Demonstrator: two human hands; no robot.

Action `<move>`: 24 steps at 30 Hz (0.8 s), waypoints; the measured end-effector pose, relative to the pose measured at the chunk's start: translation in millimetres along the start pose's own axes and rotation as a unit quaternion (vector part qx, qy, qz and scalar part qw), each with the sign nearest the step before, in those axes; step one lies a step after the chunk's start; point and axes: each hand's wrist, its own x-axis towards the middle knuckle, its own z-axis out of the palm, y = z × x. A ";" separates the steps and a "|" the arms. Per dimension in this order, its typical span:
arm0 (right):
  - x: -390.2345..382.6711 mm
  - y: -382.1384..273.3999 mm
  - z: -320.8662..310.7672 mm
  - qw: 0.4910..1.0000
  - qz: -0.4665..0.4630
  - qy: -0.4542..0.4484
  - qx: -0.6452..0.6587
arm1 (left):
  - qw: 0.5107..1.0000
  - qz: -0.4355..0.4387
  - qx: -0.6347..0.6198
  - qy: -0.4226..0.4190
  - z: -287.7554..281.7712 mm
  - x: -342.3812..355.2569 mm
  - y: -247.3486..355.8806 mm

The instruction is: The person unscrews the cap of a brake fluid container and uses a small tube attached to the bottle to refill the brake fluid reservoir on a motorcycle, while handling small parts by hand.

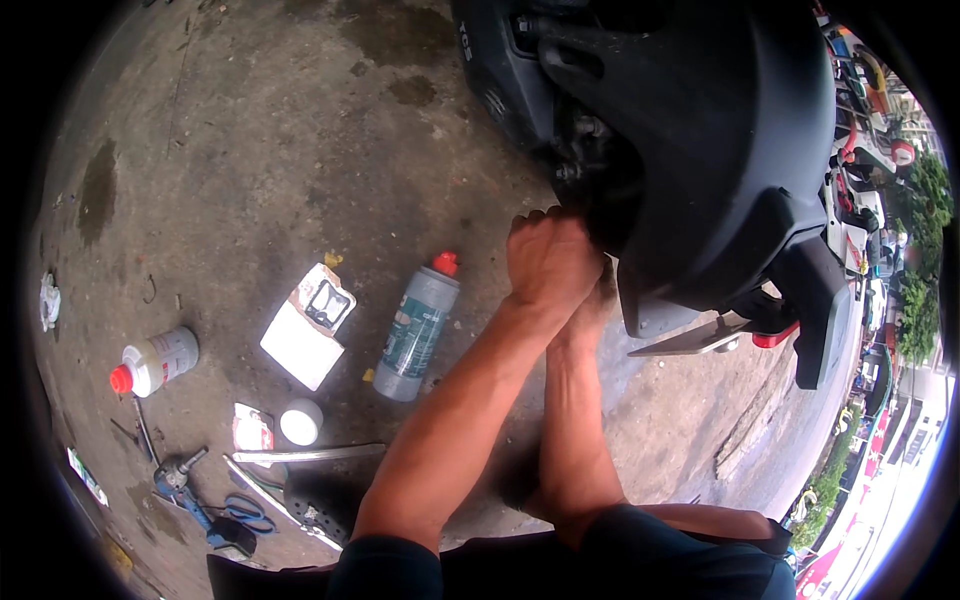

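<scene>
My left hand (550,255) is closed at the lower edge of a black vehicle body (715,120), its knuckles up, gripping something I cannot make out. Behind it, my right hand (600,292) reaches into the same shadowed spot, its fingers hidden; my forearms cross near the wrists. Just inside the body, dark metal parts (580,160) show. A silver plate (700,342) and a red lens (775,338) sit below the body at the right. Left of my hands lies a grey spray bottle (410,335) with a red cap.
On the stained concrete floor (250,130) lie an opened white box (300,350), a red-capped bottle (165,362), a white tub (300,422), a power tool (180,485), blue scissors (245,515) and metal strips (330,452). Parked vehicles (865,200) and trees line the right edge.
</scene>
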 end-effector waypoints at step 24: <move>-2.5 -35.9 4.8 0.975 0.183 0.000 0.129 | 0.727 -0.357 -0.567 -0.147 -1.3 3.1 -21.2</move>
